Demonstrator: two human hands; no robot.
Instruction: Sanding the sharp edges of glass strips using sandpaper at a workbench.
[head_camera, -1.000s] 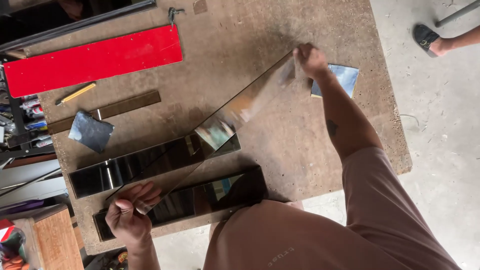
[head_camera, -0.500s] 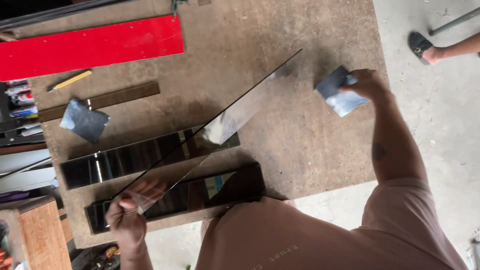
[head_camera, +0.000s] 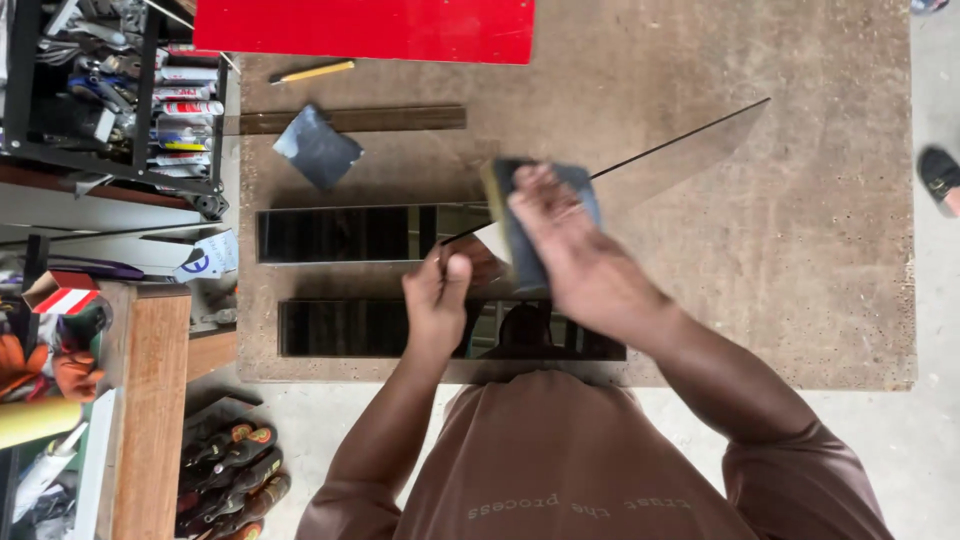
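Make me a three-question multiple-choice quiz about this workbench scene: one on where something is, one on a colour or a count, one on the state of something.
1. Where is the pencil?
A. just below the red board
B. on the floor
C. in the right hand

2. How many dark glass strips lie flat on the table?
A. two
B. five
C. none

3. How is the long glass strip held?
A. lying flat
B. tilted up on edge
C. broken in half

Answers: 1 A, it lies by the board's lower edge. 2 A, two parallel strips show. 3 B, the left hand props it on edge.
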